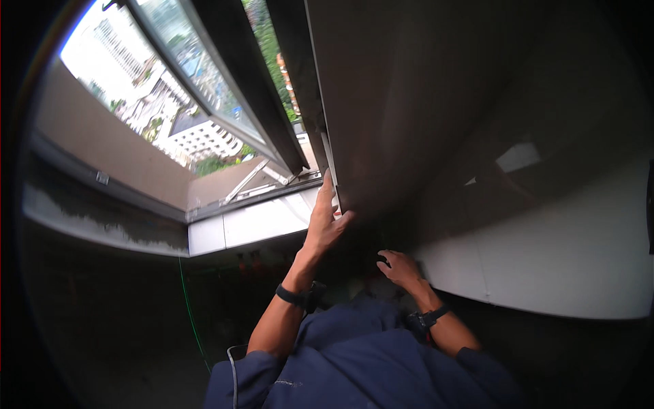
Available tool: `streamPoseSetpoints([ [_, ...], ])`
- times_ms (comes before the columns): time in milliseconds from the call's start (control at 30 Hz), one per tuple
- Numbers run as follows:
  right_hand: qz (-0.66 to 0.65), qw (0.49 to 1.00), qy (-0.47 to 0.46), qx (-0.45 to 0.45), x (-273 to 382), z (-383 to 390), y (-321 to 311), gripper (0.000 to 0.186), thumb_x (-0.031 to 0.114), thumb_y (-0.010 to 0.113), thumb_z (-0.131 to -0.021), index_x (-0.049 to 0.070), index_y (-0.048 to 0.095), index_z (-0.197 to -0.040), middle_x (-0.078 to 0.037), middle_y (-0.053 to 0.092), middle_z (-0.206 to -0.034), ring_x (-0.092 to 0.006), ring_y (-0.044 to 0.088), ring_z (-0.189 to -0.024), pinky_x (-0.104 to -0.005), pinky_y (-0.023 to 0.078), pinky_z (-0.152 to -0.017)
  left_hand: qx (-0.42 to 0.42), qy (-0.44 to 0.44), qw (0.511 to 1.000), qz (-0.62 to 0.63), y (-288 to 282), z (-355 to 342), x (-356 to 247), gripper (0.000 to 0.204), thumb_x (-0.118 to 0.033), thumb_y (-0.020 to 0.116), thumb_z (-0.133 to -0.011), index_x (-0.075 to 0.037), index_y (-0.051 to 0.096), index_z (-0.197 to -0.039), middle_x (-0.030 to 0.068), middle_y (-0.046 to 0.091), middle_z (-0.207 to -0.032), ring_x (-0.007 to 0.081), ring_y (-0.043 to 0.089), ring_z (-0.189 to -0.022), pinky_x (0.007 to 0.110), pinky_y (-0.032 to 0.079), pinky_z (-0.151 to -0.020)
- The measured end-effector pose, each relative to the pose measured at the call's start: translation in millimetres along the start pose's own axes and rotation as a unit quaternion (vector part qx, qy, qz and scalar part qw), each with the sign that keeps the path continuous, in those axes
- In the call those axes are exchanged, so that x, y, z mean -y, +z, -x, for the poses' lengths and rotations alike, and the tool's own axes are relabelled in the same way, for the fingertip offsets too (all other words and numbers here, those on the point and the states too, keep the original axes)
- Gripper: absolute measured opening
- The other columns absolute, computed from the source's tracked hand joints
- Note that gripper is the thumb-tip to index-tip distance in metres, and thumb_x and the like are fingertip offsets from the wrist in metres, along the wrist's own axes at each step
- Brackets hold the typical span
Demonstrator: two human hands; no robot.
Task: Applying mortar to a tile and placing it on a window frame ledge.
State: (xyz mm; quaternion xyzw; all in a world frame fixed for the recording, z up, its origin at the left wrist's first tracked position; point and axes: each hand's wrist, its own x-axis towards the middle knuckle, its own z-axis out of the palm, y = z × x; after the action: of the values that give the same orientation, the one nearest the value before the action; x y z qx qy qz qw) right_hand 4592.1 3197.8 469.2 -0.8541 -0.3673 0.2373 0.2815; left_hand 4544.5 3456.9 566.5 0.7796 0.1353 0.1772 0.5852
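My left hand (pixel 325 221) reaches up to the left edge of a large smooth panel (pixel 545 238), beside the window sill (pixel 266 221). Its fingers are stretched along that edge and its thumb stands apart; they seem to touch the panel, though the far side of the hand is hidden. Lower and to the right, my right hand (pixel 402 268) hovers near the panel's lower left part with fingers loosely bent and apart, nothing visible in them. The panel looks dark above and pale below, with a bright reflection on it.
An open window sash (pixel 211 75) tilts outward at the upper left, above a metal hinge arm (pixel 245 180). Buildings and trees show far below outside. A thin green line (pixel 185 293) runs down the dark wall at left. A pale cable (pixel 234 375) hangs by my left sleeve.
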Motion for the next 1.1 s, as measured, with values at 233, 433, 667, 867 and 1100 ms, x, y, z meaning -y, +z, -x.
streamPoseSetpoints([
  [233, -0.010, 0.997, -0.061, -0.039, -16.8, -6.2, -4.2, 0.038, 0.034, 0.068, -0.089, 0.009, 0.070, -0.117, -0.018, 0.073, -0.106, -0.0383, 0.070, -0.097, -0.0449, 0.055, -0.084, -0.126, 0.064, 0.989, -0.052, 24.9, -15.7, -29.2, 0.109, -0.020, 0.080, -0.079, 0.004, 0.009, -0.158, 0.0304, 0.044, -0.149, 0.0397, 0.048, -0.137, 0.038, 0.038, -0.113],
  [433, -0.043, 0.997, -0.059, -0.002, -10.5, -6.7, -6.2, 0.038, 0.035, 0.067, -0.090, 0.008, 0.070, -0.117, -0.019, 0.073, -0.106, -0.0384, 0.069, -0.100, -0.0441, 0.055, -0.086, -0.127, 0.023, 0.992, 0.009, 25.9, -16.6, -58.7, 0.120, -0.021, 0.087, -0.073, 0.003, 0.007, -0.159, 0.0264, 0.058, -0.136, 0.0362, 0.060, -0.124, 0.038, 0.047, -0.104],
  [667, -0.034, 0.997, -0.051, 0.053, -5.4, -0.8, -1.8, 0.039, 0.036, 0.068, -0.089, 0.009, 0.070, -0.117, -0.019, 0.072, -0.108, -0.0382, 0.069, -0.102, -0.0445, 0.055, -0.087, -0.127, 0.039, 0.991, 0.007, 24.1, -18.5, -59.6, 0.126, -0.017, 0.090, -0.068, 0.000, 0.005, -0.159, 0.0240, 0.054, -0.141, 0.0334, 0.056, -0.129, 0.037, 0.044, -0.108],
  [867, -0.021, 0.997, -0.054, 0.051, -9.5, 1.4, 2.6, 0.039, 0.035, 0.067, -0.090, 0.009, 0.069, -0.119, -0.018, 0.072, -0.110, -0.0385, 0.068, -0.103, -0.0440, 0.054, -0.088, -0.120, 0.032, 0.992, 0.013, 22.4, -17.8, -60.7, 0.127, -0.016, 0.091, -0.066, 0.002, 0.005, -0.159, 0.0237, 0.051, -0.143, 0.0326, 0.053, -0.131, 0.037, 0.042, -0.110],
  [1100, -0.011, 0.999, -0.042, 0.020, -11.6, -0.3, 0.0, 0.039, 0.032, 0.067, -0.090, 0.008, 0.068, -0.120, -0.018, 0.071, -0.113, -0.0361, 0.069, -0.100, -0.0430, 0.055, -0.087, -0.142, 0.055, 0.986, 0.062, 29.7, -19.0, -41.0, 0.124, -0.020, 0.092, -0.068, 0.004, 0.010, -0.158, 0.0271, 0.044, -0.148, 0.0343, 0.048, -0.136, 0.037, 0.039, -0.112],
])
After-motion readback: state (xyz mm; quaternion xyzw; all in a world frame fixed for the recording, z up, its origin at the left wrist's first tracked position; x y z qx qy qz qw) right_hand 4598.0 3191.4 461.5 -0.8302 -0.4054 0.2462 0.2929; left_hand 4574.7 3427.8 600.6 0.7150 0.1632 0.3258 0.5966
